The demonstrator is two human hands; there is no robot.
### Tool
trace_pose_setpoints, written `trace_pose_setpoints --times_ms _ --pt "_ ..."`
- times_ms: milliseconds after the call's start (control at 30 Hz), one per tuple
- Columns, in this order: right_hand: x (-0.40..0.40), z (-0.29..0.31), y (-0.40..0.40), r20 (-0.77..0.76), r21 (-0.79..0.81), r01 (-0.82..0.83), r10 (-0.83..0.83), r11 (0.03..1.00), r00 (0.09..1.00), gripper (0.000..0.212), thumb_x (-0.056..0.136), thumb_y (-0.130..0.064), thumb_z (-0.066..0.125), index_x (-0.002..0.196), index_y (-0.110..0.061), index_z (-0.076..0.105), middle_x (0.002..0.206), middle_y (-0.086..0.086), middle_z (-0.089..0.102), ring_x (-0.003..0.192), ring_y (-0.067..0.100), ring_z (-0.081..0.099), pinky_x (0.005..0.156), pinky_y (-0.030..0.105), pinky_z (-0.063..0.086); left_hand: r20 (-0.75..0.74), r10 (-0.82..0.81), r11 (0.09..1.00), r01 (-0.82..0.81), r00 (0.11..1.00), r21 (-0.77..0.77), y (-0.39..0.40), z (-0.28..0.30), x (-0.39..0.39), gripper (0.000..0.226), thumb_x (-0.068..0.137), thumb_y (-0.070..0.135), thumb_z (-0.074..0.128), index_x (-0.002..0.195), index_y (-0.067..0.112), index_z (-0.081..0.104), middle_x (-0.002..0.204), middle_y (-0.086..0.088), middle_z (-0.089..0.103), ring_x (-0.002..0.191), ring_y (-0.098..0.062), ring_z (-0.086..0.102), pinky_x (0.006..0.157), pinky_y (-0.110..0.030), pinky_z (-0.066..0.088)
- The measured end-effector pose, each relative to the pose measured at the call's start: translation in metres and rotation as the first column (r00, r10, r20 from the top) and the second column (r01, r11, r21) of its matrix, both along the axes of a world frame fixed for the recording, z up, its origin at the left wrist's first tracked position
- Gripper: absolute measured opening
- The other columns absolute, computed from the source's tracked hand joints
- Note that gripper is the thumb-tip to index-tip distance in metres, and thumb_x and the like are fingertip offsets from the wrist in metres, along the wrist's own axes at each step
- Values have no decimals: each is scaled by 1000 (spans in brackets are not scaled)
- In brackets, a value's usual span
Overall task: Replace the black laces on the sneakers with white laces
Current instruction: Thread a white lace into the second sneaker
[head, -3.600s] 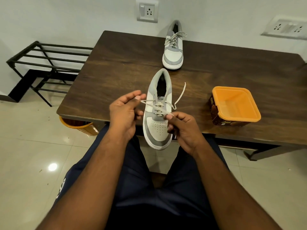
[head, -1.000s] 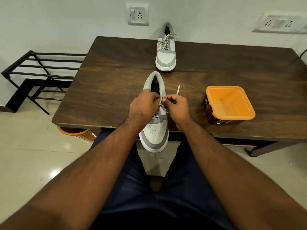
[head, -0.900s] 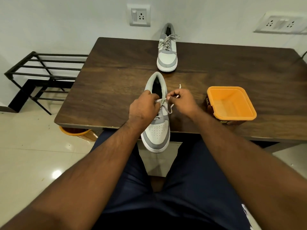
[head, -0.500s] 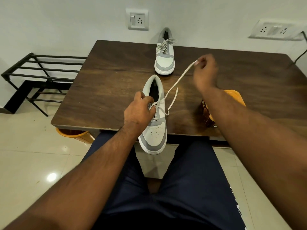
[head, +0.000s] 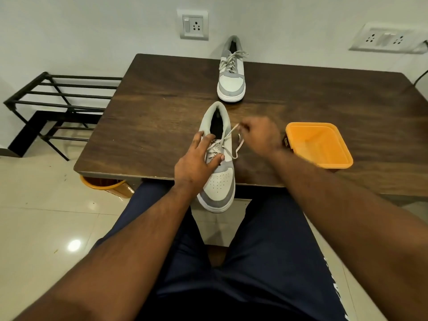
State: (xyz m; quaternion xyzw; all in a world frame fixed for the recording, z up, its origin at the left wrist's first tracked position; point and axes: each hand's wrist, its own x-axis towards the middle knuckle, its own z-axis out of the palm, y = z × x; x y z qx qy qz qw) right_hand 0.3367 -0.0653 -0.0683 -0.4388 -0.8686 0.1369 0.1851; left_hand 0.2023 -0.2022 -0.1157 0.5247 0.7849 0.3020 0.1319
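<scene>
Grey-white sneaker (head: 218, 181) under flat left fingers (head: 203, 144); white lace (head: 231, 135) pinched by right fingers (head: 245, 128).

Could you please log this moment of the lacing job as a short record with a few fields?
near sneaker: toe overhangs the table's front edge
white lace: threaded through the eyelets, loose end off to the right
left hand: fingers spread, resting on the near sneaker
right hand: pinches the lace end
far sneaker: laced, at the table's back edge
orange container: open, right of the near sneaker
</scene>
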Motion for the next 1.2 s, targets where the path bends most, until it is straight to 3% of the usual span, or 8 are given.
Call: trace_pose_setpoints --times_ms 200,300,433,533,733,933,1067,1200 --pt "6 62 59 209 187 -15 -25 982 978 24 91 -28 53 109 -24 69 110 6 70 101 33 64 81 38 50 109 40 999 -40 993 -2 -3 -13 9 53 94 58 47 143 51 29 158 10 26 131 -21 48 88 -38 46" --pt "0 41 51 -8 -57 48 -49 997 999 43 88 -24 62 130 -27 57 115 7 69 104 28 64 90 39 51 132 34 998 -39 991 40 -5 -11 9 58 94 59 47 144 55 19 156 9 31 131 -22 48 90 -43 51" --pt "2 -10 -2 -126 -484 19 -91 875 988 85 92 -23 61 154 -33 4 106 5 69 96 20 64 90 37 50 217 103 993 -112 971 31 -12 -9 12 75 92 64 46 150 49 1 152 9 41 124 -22 54 84 -38 48" --pt "7 -40 -45 -145 -617 -15 -95 787 985 90 95 -26 59 152 -37 -10 114 -3 65 99 17 64 92 39 51 218 131 991 -120 967 -65 -17 -17 9 73 91 68 40 152 33 20 149 4 45 128 -24 52 94 -41 47" --pt "24 -42 -84 -270 -404 -48 -69 913 960 54 90 -17 64 138 -27 40 69 -3 57 64 8 56 64 32 50 513 193 979 -197 837 -47 -29 -25 13 51 89 67 49 130 38 52 113 14 67 104 -11 64 85 -34 54" --pt "16 17 -108 -661 -546 -487 6 682 750 21 92 0 60 102 -16 69 77 14 64 53 10 54 50 21 45 758 84 948 -287 646 140 -51 -10 27 25 97 30 60 117 19 68 108 4 72 100 -11 68 88 -35 55" --pt "6 31 -107 -747 -562 -505 -139 655 651 21 91 2 59 101 -12 71 87 7 73 56 13 59 56 27 50 953 -55 977 -179 299 113 -58 22 37 39 98 46 45 99 16 71 82 -1 71 46 -7 44 45 -21 32" --pt "0 27 -92 -750 -580 -428 -251 693 612 19 90 4 60 101 -8 69 87 7 73 55 10 60 55 23 52 993 -20 997 -76 114 29 -59 23 23 36 95 43 49 102 16 71 73 -1 64 44 -7 30 47 -24 13"
